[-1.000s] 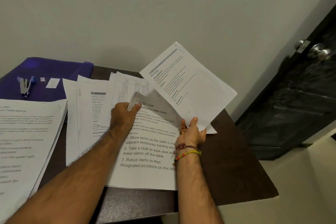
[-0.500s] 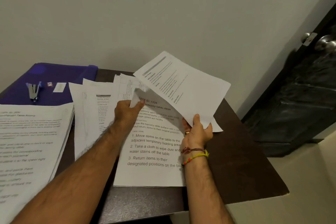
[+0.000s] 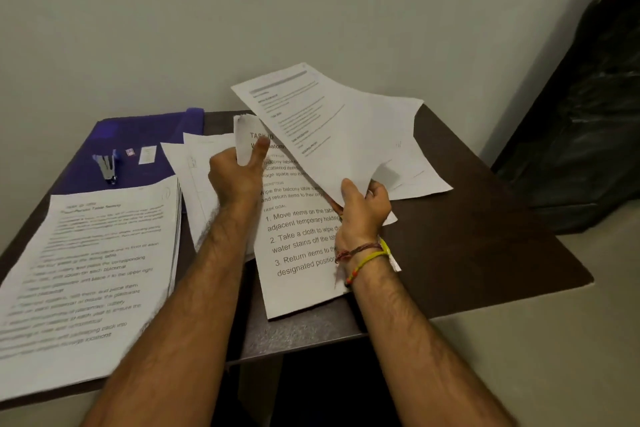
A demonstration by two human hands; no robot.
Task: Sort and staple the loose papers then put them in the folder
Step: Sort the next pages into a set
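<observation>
At the dark worktop [image 3: 467, 253], the left hand [image 3: 235, 180] pinches the curled top corner of a large-print sheet [image 3: 298, 246], its grip closed on the paper. The right hand [image 3: 363, 208] grips a raised sheet [image 3: 339, 128], apparently with more beneath. At ten o'clock lie a purple folder [image 3: 145, 135] and stapler [image 3: 105, 166]; at eight, a stack [image 3: 86, 270].

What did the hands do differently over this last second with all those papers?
The left hand went from resting on the spread sheets to pinching the top corner of the large-print page, curling it up. The right hand kept its grip on the raised sheet, which now lies flatter over the table. The stapler, purple folder and the stack on the left stayed put.
</observation>
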